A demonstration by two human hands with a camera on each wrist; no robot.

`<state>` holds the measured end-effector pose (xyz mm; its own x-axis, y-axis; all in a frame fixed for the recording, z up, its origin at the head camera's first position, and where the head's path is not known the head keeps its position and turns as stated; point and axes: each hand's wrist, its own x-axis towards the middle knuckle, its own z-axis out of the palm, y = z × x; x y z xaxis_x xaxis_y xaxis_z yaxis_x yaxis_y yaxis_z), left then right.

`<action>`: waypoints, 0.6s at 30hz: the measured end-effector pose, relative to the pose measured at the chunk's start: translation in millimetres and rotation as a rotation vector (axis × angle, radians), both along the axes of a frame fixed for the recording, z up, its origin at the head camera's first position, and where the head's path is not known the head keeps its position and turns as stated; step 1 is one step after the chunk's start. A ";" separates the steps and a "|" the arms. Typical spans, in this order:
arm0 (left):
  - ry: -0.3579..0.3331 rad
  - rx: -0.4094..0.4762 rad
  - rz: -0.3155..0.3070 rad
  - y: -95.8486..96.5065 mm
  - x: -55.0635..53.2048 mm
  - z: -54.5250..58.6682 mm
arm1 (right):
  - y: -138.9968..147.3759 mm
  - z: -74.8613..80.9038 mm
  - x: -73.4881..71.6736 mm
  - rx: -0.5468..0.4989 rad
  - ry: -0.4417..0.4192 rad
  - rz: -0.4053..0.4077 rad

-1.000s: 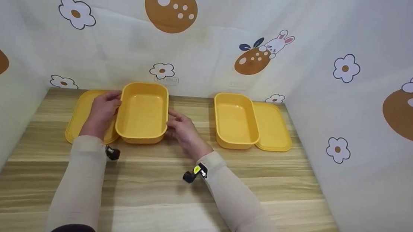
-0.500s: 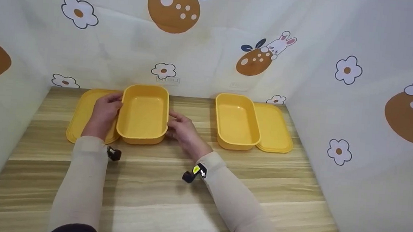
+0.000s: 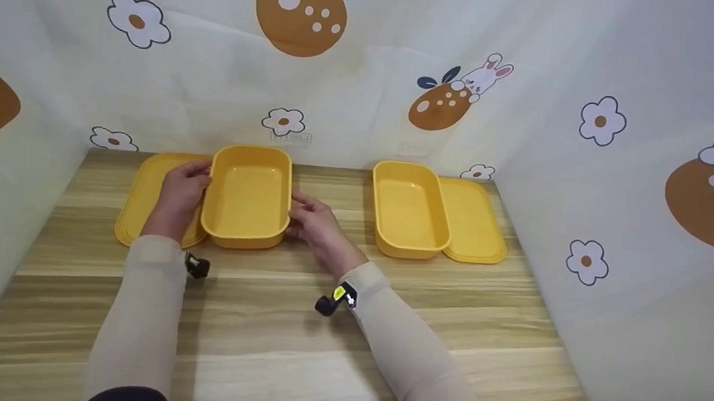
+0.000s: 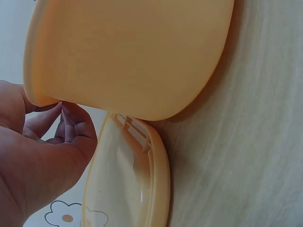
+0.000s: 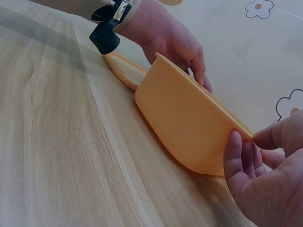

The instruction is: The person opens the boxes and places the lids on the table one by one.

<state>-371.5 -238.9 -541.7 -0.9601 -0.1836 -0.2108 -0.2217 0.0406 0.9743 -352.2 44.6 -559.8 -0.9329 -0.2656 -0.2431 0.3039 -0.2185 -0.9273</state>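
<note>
A yellow plastic food container (image 3: 247, 204) stands at the back left with its open side up and nothing inside. My left hand (image 3: 180, 195) pinches its left rim, with the fingers bent under it in the left wrist view. At the opposite side, my right hand (image 3: 322, 226) grips the right rim, the thumb (image 5: 270, 136) on top and the fingers curled against the outer wall. A flat yellow lid (image 3: 142, 207) lies beneath my left hand, and the container overlaps its right edge.
To the right stands a second yellow container (image 3: 411, 212), also open and with nothing in it. Its left-hand neighbour is the held one; another yellow lid (image 3: 476, 224) lies against its right side. A patterned curtain (image 3: 353, 97) closes off the wooden table (image 3: 279, 349) at the back and sides.
The head view has shifted slightly. The held container's far rim sits a touch lower in the view than a second ago; both hands keep their hold.
</note>
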 end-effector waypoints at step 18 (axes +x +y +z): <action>0.024 -0.015 0.011 1.5 3.9 0.1 | -1.2 -1.9 2.4 -0.005 0.001 0.008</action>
